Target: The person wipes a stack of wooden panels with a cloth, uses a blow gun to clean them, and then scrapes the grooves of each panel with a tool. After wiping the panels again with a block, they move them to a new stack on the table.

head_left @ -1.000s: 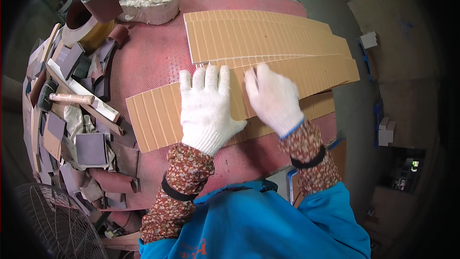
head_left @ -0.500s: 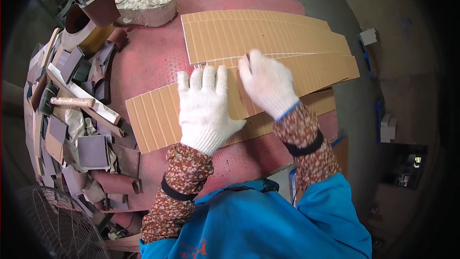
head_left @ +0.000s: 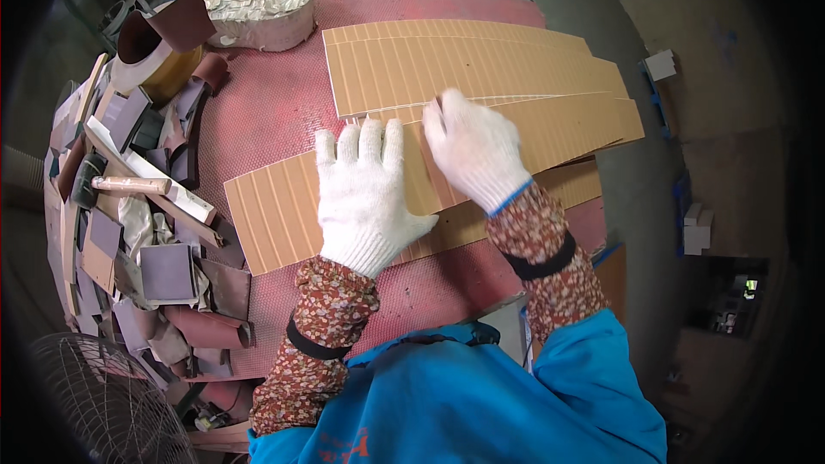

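Observation:
My left hand [head_left: 365, 189], in a white knitted glove, lies flat on a long tan grooved board [head_left: 271, 210], fingers spread and tips at its far edge. To its right, my gloved right hand [head_left: 477, 146] is closed, its fingers curled down at the same board's far edge. What they hold, if anything, is hidden; only a dark sliver shows by the fingertips. A second tan grooved board [head_left: 464, 64] lies just beyond, its near edge against or under the first. Another tan board [head_left: 571, 185] shows partly beneath the first, on the near right.
The boards rest on a red textured table cover [head_left: 266, 103]. At left are piled sandpaper sheets [head_left: 168, 272], wood strips and a wooden-handled tool [head_left: 129, 184]. A wide tape roll [head_left: 159, 69] and a wrapped oval block [head_left: 258, 9] stand far left; a wire-caged fan [head_left: 107, 404] is near left.
Both hands have shifted very slightly left. My left hand stays flat on the board and my right stays closed at its far edge. The boards look unmoved.

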Tool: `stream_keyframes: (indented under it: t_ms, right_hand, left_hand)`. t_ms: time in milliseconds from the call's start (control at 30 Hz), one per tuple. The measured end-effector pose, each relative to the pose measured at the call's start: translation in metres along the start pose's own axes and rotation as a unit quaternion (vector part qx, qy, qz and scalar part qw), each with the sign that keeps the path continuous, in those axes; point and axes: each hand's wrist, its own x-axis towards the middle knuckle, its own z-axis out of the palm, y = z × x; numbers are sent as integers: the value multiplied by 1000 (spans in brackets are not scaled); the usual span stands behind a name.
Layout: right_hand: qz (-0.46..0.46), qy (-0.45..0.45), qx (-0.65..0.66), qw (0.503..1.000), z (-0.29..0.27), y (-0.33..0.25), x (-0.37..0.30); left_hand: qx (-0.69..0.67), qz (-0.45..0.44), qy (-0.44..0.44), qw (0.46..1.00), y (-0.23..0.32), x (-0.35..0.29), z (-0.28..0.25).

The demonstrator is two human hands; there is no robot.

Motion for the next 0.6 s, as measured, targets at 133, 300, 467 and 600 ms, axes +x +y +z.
stream_keyframes:
  t_ms: [133, 300, 467, 600]
  right_hand:
    - [4, -82, 55, 995, -14, 1, -63]
    - [39, -63, 107, 992, -27, 25, -103]
    - [81, -45, 99, 991, -28, 35, -100]
    - [72, -51, 121, 989, -23, 34, -99]
  left_hand:
    - [7, -10, 15, 1000, -6, -7, 5]
    - [11, -7, 13, 1000, -3, -5, -4]
    - [-12, -5, 2, 1000, 0, -1, -2]
    - [-8, -6, -6, 1000, -2, -1, -2]
